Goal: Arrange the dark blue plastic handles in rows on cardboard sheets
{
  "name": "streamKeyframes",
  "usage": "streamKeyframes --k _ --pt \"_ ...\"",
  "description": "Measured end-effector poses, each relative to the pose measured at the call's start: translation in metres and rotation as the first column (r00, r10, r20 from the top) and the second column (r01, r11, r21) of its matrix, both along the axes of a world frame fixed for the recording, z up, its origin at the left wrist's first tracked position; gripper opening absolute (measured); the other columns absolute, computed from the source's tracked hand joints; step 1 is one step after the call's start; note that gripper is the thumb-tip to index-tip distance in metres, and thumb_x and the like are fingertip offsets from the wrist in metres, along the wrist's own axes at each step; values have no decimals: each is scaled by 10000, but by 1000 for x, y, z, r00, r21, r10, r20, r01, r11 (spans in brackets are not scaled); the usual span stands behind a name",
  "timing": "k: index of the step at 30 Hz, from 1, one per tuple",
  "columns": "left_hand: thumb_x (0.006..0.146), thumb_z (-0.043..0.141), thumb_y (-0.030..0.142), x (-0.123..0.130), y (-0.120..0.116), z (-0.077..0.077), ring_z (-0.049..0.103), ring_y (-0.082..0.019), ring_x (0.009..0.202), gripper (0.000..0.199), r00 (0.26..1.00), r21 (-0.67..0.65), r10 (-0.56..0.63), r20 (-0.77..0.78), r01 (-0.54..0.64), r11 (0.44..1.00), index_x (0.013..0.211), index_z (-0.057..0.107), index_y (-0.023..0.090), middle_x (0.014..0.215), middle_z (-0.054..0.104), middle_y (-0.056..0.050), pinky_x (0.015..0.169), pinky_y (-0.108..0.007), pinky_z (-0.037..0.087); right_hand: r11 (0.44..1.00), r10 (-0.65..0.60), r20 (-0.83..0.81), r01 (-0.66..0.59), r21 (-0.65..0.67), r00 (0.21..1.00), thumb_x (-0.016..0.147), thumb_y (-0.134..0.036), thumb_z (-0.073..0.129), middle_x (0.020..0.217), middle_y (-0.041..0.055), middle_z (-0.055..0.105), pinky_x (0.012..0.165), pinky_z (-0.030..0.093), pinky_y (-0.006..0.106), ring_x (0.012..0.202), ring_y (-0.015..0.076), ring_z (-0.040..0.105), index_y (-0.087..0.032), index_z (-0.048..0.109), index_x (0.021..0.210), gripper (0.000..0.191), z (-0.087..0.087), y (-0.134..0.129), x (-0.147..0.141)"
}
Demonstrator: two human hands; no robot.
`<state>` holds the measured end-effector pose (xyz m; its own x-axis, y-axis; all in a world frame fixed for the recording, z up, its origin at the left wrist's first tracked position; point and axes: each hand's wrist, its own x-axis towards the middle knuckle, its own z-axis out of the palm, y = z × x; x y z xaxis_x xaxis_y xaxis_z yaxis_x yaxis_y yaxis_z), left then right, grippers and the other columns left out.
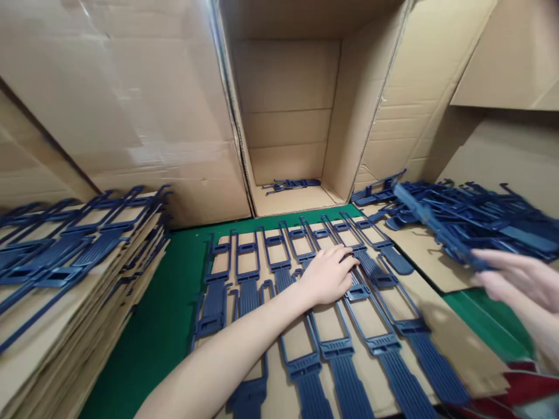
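Two rows of dark blue plastic brackets (338, 349), each with an open rectangular frame and a ribbed tongue, lie side by side on a cardboard sheet (458, 343). My left hand (329, 273) reaches over them, its bent fingers closed on one blue bracket (357, 293) near the middle; its thumb is hidden. At the right edge, my right hand (519, 282) pinches the end of another blue bracket (430, 221), raised at a tilt and blurred by motion. Behind that bracket lies a loose pile of the same brackets (484, 209).
On the left stands a stack of cardboard sheets (131, 279) with brackets between layers and on top. An open carton (288, 75) at the back holds a few blue pieces (292, 185). Cardboard walls (131, 105) rise behind the green table surface (174, 279).
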<state>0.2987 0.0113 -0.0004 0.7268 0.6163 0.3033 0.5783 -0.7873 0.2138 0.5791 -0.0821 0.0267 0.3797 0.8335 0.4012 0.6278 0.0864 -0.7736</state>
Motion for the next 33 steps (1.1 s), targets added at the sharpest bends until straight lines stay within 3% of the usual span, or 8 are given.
streamKeyframes --k 3,6,9,13,17,22,27,33 --pt "923 409 226 0 0 3 388 -249 1320 322 1000 1 6 -14 -6 1000 1211 547 179 1374 486 -101 1052 -426 377 995 -16 32 19 -93 999 669 -570 679 976 38 693 774 536 444 837 284 663 -389 656 1018 393 -33 -27 19" --pt "926 402 216 1 0 4 378 -244 1330 324 1000 -9 2 -17 -2 1000 1219 537 182 1379 481 -101 1067 -427 366 994 -65 239 83 -69 969 715 -590 613 1074 8 656 810 508 440 849 260 638 -361 650 964 340 -44 -41 14" --pt "927 397 207 2 1 6 370 -246 1338 323 1000 -27 -2 -15 1 1000 1219 534 187 1387 476 -98 1079 -441 355 995 -64 299 85 -55 952 782 -560 548 1086 23 635 776 498 395 846 231 618 -299 641 972 335 -44 -46 2" --pt "927 399 198 2 2 8 374 -244 1339 304 1000 -47 -1 -5 1 999 1187 556 204 1396 475 -89 1084 -455 350 997 -77 331 79 10 941 824 -497 540 1073 57 621 840 472 366 905 222 605 -235 645 996 331 -46 -48 -4" --pt "925 402 181 2 2 10 386 -244 1332 259 1000 -51 -1 -11 0 999 1090 600 196 1385 488 -89 1080 -450 357 1000 -8 311 10 -6 950 833 -481 544 1088 54 607 869 457 368 992 231 592 -241 640 996 306 -55 -53 0" --pt "921 404 177 2 2 11 389 -246 1328 253 1000 -55 0 -5 0 998 1089 591 198 1383 490 -92 1075 -462 363 999 -38 331 39 4 943 827 -501 541 1098 42 601 879 450 388 993 237 591 -258 637 985 305 -55 -60 7" --pt "927 402 188 2 2 10 362 -245 1350 293 1000 -46 -2 0 2 999 1173 561 195 1411 464 -98 1097 -461 335 999 -50 406 50 11 913 842 -488 517 1099 33 594 910 434 387 981 227 593 -262 637 982 291 -52 -64 7" --pt "947 384 205 2 3 13 252 -220 1418 376 995 -66 -90 -32 88 994 1305 498 211 1480 392 -77 1144 -449 257 1000 4 374 4 -21 927 852 -457 522 1110 44 581 863 458 371 1006 226 590 -255 625 973 257 -53 -60 2"
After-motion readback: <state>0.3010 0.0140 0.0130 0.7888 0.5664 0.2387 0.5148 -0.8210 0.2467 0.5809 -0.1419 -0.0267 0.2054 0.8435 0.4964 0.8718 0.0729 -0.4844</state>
